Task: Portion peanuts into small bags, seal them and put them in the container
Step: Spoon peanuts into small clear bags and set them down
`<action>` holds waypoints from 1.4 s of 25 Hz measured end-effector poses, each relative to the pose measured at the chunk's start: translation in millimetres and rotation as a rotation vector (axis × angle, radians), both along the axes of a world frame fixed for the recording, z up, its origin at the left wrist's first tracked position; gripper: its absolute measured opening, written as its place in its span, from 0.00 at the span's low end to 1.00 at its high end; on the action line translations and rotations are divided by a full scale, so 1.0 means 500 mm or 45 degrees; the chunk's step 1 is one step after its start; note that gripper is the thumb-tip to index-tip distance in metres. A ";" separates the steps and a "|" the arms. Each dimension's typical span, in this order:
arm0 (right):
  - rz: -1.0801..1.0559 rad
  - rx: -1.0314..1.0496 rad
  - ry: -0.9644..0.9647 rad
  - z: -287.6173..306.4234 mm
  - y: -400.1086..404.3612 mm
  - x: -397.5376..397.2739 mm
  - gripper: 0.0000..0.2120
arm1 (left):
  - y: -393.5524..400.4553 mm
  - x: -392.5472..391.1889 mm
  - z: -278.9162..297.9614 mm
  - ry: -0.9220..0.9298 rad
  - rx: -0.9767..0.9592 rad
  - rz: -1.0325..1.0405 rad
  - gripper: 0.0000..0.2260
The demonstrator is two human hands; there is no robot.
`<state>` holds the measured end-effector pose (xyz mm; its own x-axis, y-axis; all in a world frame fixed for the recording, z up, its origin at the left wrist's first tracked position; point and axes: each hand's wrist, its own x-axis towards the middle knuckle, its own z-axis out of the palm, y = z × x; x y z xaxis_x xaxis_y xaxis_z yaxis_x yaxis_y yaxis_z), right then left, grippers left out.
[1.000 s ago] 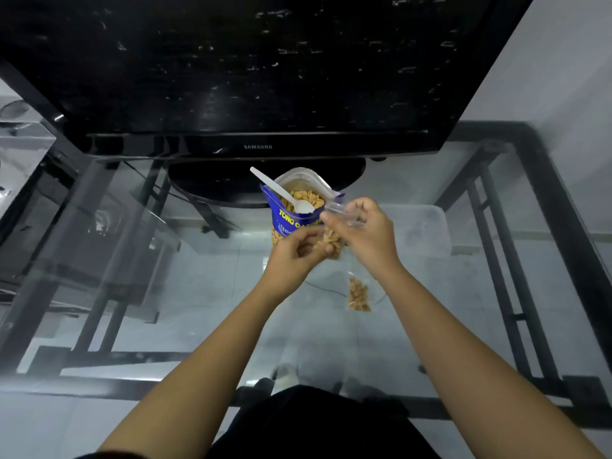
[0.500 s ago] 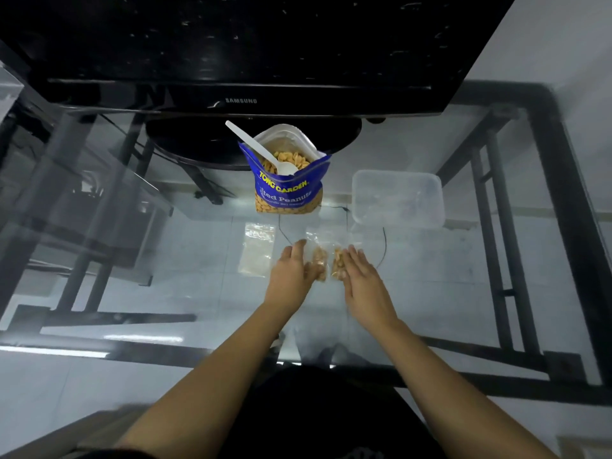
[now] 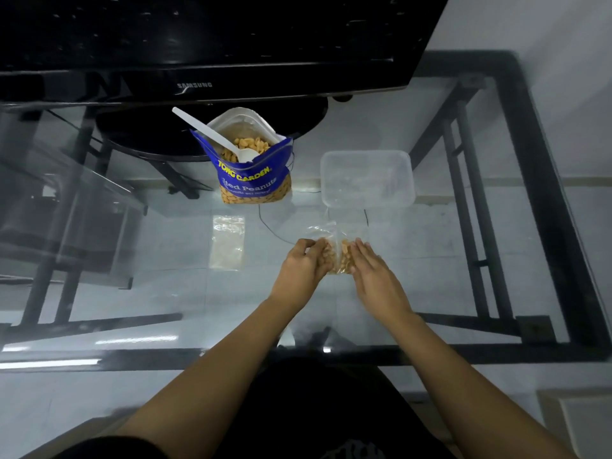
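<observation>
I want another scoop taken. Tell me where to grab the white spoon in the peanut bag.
Take the spoon by its bare handle, coming from the upper left. The handle sticks out past the rim of the peanut bag that way, while the bowl lies buried among the nuts.

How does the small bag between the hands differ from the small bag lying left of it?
The small bag between the hands holds peanuts; the flat bag looks empty. The left hand and right hand flank the first; the flat bag lies untouched. Both are clear plastic on the glass table.
</observation>
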<state>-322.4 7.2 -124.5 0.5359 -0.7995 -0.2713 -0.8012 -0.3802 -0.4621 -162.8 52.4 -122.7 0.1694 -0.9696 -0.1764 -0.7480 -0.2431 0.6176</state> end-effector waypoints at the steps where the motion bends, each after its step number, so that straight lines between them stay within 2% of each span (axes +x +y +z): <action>1: -0.008 -0.015 -0.006 0.003 -0.001 -0.006 0.22 | 0.000 -0.003 0.000 0.004 -0.006 0.002 0.22; 5: -0.116 -0.132 -0.023 0.028 -0.003 0.018 0.24 | 0.016 0.017 0.013 0.010 -0.054 0.061 0.24; 8: -0.155 -0.184 -0.167 0.048 -0.002 0.084 0.21 | 0.031 0.077 0.025 -0.050 -0.147 0.141 0.21; 14: 0.083 -0.057 -0.315 0.042 0.022 0.290 0.19 | 0.075 0.255 0.009 -0.240 -0.121 0.338 0.17; 17: 0.077 -0.028 -0.315 0.024 0.013 0.349 0.19 | 0.062 0.304 0.002 -0.306 -0.112 0.297 0.17; 22: 0.127 0.028 -0.225 0.001 -0.001 0.384 0.23 | 0.041 0.341 -0.011 -0.285 -0.083 0.104 0.17; 25: 0.082 0.050 -0.183 -0.004 0.002 0.387 0.24 | 0.038 0.351 -0.013 -0.314 -0.158 0.066 0.14; 30: 0.011 0.088 -0.301 -0.004 0.005 0.390 0.19 | 0.040 0.356 -0.011 -0.458 -0.218 0.062 0.04; 35: 0.042 0.087 -0.289 -0.015 -0.003 0.392 0.17 | 0.046 0.369 -0.006 -0.392 -0.272 0.002 0.09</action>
